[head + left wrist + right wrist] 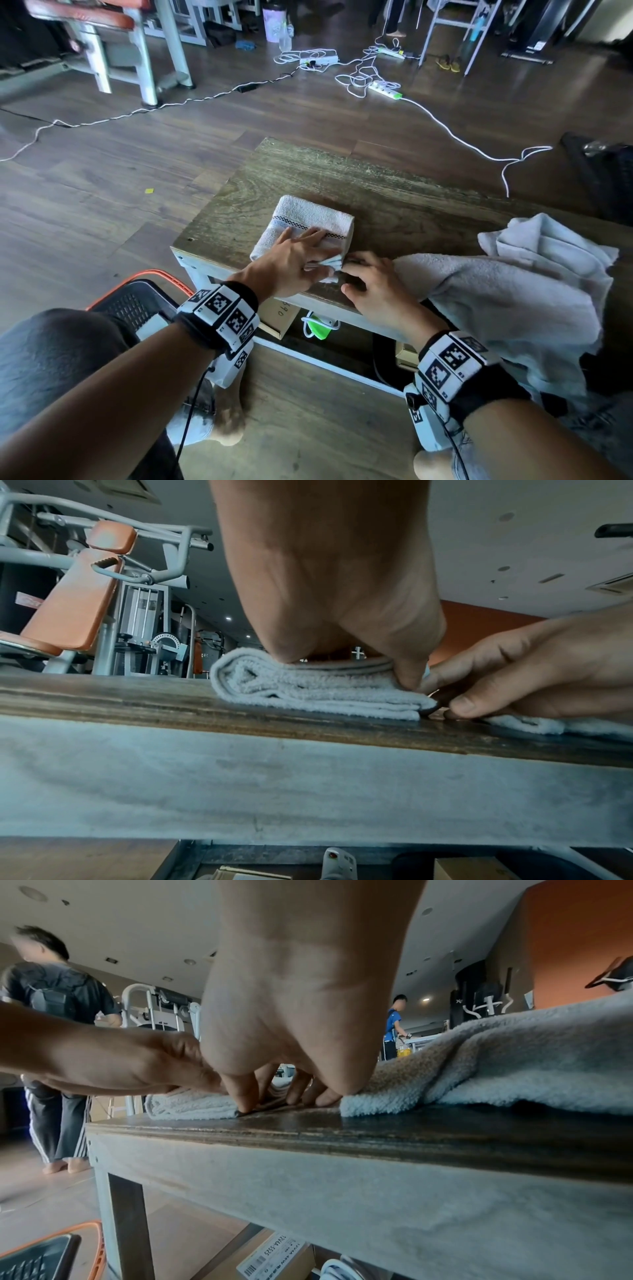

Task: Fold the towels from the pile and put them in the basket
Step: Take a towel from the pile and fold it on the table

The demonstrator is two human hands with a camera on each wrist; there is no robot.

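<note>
Wooden table (394, 205): left hand (294, 263) flat, pressing folded towel (308, 219), right hand (373, 291) pinching its edge beside it; basket (137, 301) contents hidden.

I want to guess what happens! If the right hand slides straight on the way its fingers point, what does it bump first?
Probably the folded white terry towel: the right hand already has its fingertips at that towel's near corner.
</note>
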